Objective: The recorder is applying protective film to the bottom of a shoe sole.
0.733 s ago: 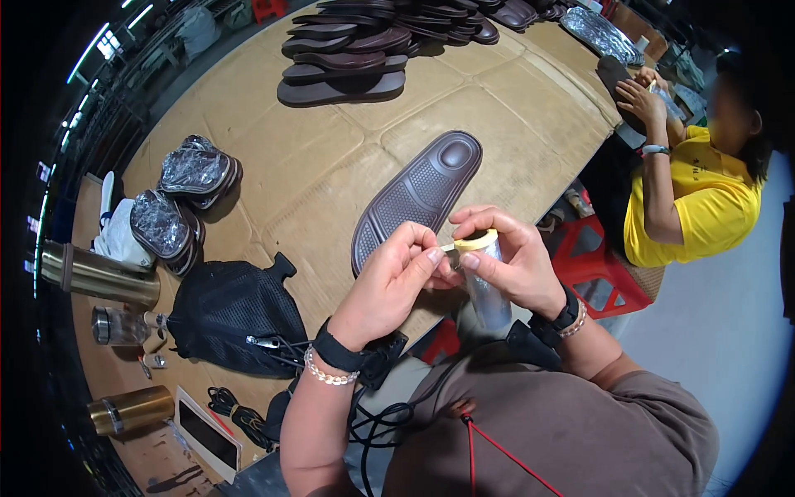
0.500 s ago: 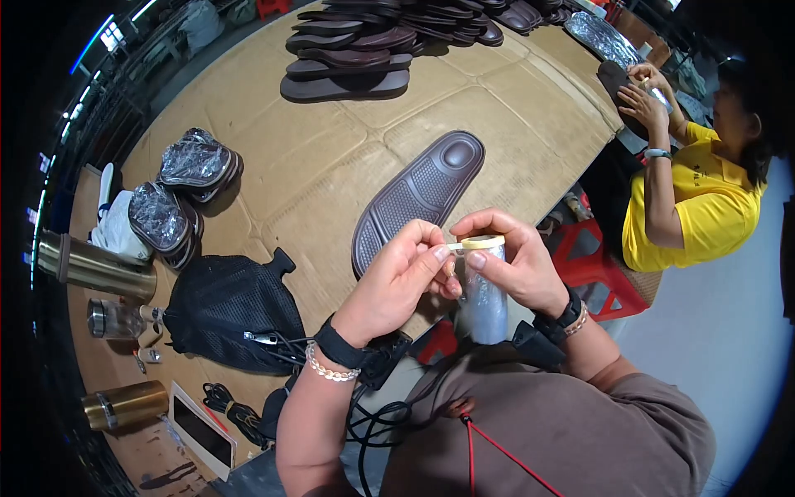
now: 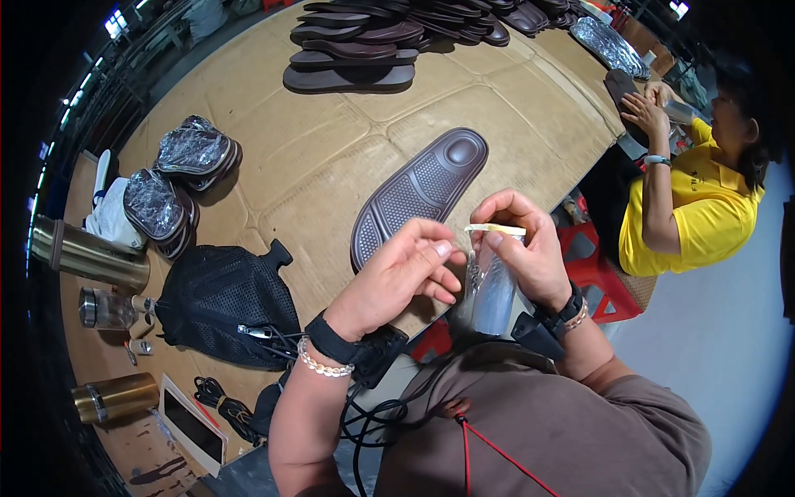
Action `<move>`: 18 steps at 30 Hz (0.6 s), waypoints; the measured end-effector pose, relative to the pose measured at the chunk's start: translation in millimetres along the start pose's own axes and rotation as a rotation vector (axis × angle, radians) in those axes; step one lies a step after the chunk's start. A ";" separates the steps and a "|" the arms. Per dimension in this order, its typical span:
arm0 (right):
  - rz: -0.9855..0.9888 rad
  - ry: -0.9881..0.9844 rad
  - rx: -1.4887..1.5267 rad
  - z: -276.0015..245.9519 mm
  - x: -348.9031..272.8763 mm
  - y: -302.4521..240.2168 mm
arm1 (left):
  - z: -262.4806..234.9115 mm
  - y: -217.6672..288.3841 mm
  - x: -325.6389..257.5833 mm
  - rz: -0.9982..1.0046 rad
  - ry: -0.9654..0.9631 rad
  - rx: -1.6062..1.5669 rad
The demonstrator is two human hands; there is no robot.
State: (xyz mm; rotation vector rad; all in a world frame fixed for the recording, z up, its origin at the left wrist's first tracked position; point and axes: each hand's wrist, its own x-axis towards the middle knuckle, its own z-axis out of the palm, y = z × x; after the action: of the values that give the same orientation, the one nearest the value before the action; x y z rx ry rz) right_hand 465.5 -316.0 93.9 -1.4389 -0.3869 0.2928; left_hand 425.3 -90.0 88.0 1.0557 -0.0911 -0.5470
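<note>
My right hand [image 3: 530,253] holds a clear crinkled plastic bag [image 3: 494,290] with a pale yellow strip [image 3: 494,229] along its top edge. My left hand [image 3: 403,277] is close beside it, its fingertips pinching at the left end of that strip. Both hands hover over the near edge of a cardboard-covered table [image 3: 331,149]. Just beyond them a dark brown shoe sole [image 3: 418,195] lies flat on the cardboard, tread side up.
Rows of dark soles [image 3: 373,41] lie at the far side. Wrapped sole bundles [image 3: 178,178], a black mesh bag [image 3: 219,306], metal flasks [image 3: 83,253] and a phone [image 3: 192,424] sit at left. A person in a yellow shirt [image 3: 691,207] works at right beside a red stool [image 3: 600,277].
Both hands with the bag have stayed over the table edge; the strip at the bag's top now lies flatter between my fingertips. The person at right has lowered a hand onto a sole.
</note>
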 end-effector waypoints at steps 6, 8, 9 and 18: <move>-0.010 0.039 -0.016 -4.2 1.3 -1.9 | 5.7 16.8 -5.0 -0.265 -0.239 0.380; -0.022 0.001 -0.019 -5.5 0.7 -1.5 | 8.6 19.1 -3.6 -0.234 -0.157 0.345; -0.021 0.000 -0.016 -3.4 0.0 -2.0 | 6.6 12.2 -3.6 -0.143 -0.076 0.280; -0.086 -0.076 -0.190 8.0 -5.5 1.1 | 4.7 -1.8 2.9 0.112 0.066 0.340</move>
State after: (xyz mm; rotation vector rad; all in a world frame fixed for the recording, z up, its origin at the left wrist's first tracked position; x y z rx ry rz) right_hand 457.2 -311.0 93.1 -1.5957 -0.5491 0.2461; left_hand 425.5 -95.9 88.4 1.3901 -0.1891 -0.4021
